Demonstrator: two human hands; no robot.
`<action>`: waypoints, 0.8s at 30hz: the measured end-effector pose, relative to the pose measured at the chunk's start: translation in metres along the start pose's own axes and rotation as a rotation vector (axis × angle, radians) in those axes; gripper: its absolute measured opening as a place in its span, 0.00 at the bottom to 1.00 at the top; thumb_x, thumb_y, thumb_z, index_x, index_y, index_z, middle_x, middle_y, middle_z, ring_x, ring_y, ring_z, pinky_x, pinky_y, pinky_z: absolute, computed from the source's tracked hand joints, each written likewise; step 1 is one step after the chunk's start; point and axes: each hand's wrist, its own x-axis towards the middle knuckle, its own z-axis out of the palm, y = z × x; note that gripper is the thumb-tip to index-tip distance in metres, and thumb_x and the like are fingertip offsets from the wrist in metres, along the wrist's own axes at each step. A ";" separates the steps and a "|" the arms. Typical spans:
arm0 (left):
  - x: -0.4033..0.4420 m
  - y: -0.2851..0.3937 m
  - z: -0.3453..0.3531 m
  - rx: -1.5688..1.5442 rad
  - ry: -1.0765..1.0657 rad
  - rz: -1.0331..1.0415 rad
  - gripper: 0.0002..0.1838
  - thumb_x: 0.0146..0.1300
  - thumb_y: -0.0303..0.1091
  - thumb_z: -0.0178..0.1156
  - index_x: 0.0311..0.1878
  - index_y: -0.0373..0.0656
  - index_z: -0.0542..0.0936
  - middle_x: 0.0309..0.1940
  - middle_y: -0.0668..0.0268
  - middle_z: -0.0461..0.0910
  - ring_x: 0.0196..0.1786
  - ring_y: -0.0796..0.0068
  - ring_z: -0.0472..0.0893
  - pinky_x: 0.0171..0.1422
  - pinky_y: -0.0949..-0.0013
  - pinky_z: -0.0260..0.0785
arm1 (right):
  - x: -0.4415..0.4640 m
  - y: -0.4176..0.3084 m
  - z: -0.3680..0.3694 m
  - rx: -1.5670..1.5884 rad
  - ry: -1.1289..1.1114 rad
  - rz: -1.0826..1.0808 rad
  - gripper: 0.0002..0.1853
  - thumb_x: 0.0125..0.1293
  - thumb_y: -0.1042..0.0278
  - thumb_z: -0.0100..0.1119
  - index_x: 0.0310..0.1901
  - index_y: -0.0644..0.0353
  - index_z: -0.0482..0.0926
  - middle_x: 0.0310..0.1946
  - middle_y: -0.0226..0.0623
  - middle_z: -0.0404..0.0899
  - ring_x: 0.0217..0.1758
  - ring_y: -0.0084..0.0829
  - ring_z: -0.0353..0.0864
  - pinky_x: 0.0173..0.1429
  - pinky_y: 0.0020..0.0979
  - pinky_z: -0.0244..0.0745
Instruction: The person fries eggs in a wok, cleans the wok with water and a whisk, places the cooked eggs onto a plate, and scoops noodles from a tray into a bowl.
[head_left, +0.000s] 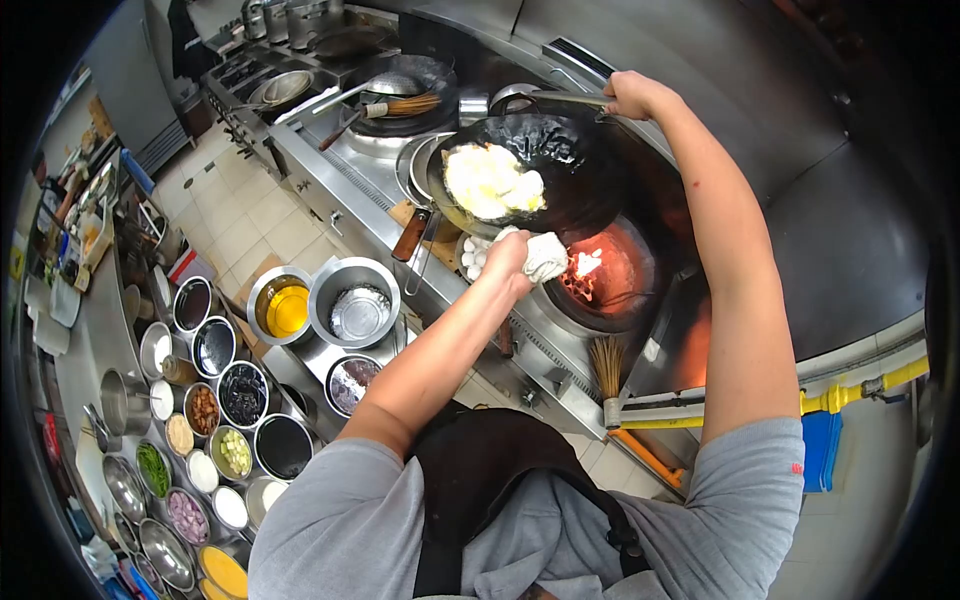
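Observation:
A dark wok [590, 190] is raised and tilted over the lit burner [605, 265], with fluffy white and pale yellow egg [490, 180] on its left side and glossy liquid near the far rim. My left hand [510, 255] is closed on a folded white cloth [545, 258] at the wok's near edge; the wok's handle there is hidden. At the far side, my right hand [635, 97] grips a long metal handle [575, 97]. This handle reaches the wok's far rim, and I cannot tell what tool its end belongs to.
Flames show in the burner. White eggs [472, 258] sit in a bowl beneath my left forearm. A bamboo brush [607, 375] stands nearby. Left are a pot of yellow oil [287, 310], a metal pot [354, 300] and several ingredient bowls. Another wok [405, 115] holds a skimmer [393, 84].

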 end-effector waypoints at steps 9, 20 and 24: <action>0.036 0.036 0.002 -0.161 -0.254 -0.157 0.19 0.75 0.34 0.36 0.44 0.35 0.77 0.33 0.54 0.83 0.33 0.58 0.86 0.38 0.53 0.84 | 0.030 -0.061 -0.051 -0.160 -0.115 0.018 0.13 0.59 0.64 0.67 0.44 0.60 0.86 0.37 0.46 0.87 0.40 0.43 0.87 0.44 0.42 0.81; 0.019 0.081 -0.008 -0.128 -0.282 -0.165 0.16 0.77 0.41 0.42 0.45 0.46 0.79 0.32 0.68 0.84 0.30 0.70 0.85 0.30 0.65 0.79 | 0.089 -0.081 -0.063 -0.336 -0.089 -0.058 0.14 0.56 0.67 0.70 0.43 0.64 0.86 0.45 0.47 0.86 0.50 0.45 0.85 0.52 0.42 0.80; 0.030 0.089 -0.016 -0.211 -0.353 -0.203 0.16 0.76 0.40 0.43 0.42 0.41 0.78 0.30 0.63 0.82 0.29 0.66 0.84 0.28 0.65 0.78 | 0.104 -0.096 -0.073 -0.410 -0.096 -0.101 0.15 0.55 0.67 0.70 0.44 0.64 0.86 0.46 0.46 0.86 0.50 0.45 0.85 0.52 0.42 0.81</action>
